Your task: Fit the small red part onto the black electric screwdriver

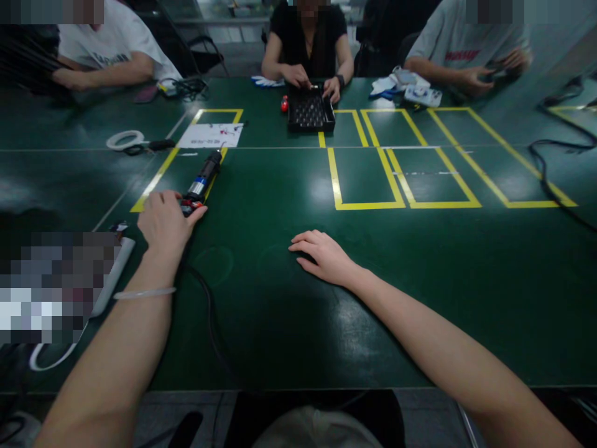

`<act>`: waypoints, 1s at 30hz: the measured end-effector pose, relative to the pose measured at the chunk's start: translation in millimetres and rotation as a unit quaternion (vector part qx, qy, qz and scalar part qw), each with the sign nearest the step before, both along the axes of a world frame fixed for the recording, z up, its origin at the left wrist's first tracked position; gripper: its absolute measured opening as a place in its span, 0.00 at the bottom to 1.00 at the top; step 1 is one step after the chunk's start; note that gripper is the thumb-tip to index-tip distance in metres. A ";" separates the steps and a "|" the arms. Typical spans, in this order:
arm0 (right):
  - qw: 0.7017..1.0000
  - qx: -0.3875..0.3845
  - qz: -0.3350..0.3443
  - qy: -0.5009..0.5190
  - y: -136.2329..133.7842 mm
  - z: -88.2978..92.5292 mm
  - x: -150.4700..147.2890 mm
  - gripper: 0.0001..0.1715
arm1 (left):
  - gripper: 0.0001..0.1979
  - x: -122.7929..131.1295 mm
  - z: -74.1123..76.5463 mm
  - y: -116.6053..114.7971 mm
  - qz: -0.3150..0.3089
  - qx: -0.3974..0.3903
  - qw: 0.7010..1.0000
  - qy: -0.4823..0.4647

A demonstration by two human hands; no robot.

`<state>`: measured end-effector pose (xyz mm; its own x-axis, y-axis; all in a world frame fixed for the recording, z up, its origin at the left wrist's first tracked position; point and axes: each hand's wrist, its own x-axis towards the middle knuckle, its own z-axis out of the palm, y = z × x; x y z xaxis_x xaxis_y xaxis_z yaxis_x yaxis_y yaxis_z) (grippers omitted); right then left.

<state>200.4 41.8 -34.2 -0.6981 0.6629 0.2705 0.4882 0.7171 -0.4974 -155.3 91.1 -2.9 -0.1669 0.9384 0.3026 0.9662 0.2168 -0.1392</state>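
My left hand [164,218] is closed round a small red and black object [192,206], whose kind I cannot make out. Right beyond its fingers lies an electric screwdriver [204,176], black with a blue and silver band, its bit pointing away from me. Whether that hand also touches the screwdriver's rear end is hidden. A black cable [209,311] runs from under my left wrist toward the table's near edge. My right hand [324,256] rests palm down on the green table [289,330], fingers slightly apart, holding nothing.
Across the table, a person's hands work at a black tray [311,115] with a red item [284,103] beside it. A paper sheet [211,134], a white tape roll [125,140], yellow tape outlines [370,206] and a pixelated device [114,274] lie around. Two more people sit opposite.
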 end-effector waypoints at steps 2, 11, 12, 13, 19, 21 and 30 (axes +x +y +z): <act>1.000 0.003 -0.002 0.000 0.1 -0.8 -0.1 0.14 | 0.32 1.9 1.4 2.3 -0.026 0.007 1.000 0.013; 1.000 0.006 -0.005 -0.004 -0.5 -1.3 0.0 0.14 | 0.22 10.0 4.3 8.9 0.002 -0.023 1.000 -0.003; 1.000 0.005 -0.006 -0.003 -0.6 -1.3 -0.1 0.14 | 0.22 10.1 4.6 8.6 0.011 -0.024 1.000 -0.007; 1.000 0.003 -0.006 -0.003 -0.7 -1.2 -0.1 0.14 | 0.23 10.1 4.9 8.4 0.017 -0.025 0.999 -0.013; 1.000 0.002 -0.006 -0.003 -0.9 -0.1 0.1 0.14 | 0.22 7.1 4.3 10.9 0.027 -0.017 0.998 -0.056; 1.000 0.001 -0.005 -0.001 -0.7 -0.2 0.3 0.14 | 0.23 5.2 4.3 11.7 0.038 -0.008 0.997 -0.061; 1.000 -0.010 -0.005 0.027 1.1 -3.4 0.6 0.14 | 0.25 7.4 6.1 9.9 0.044 0.002 0.997 -0.059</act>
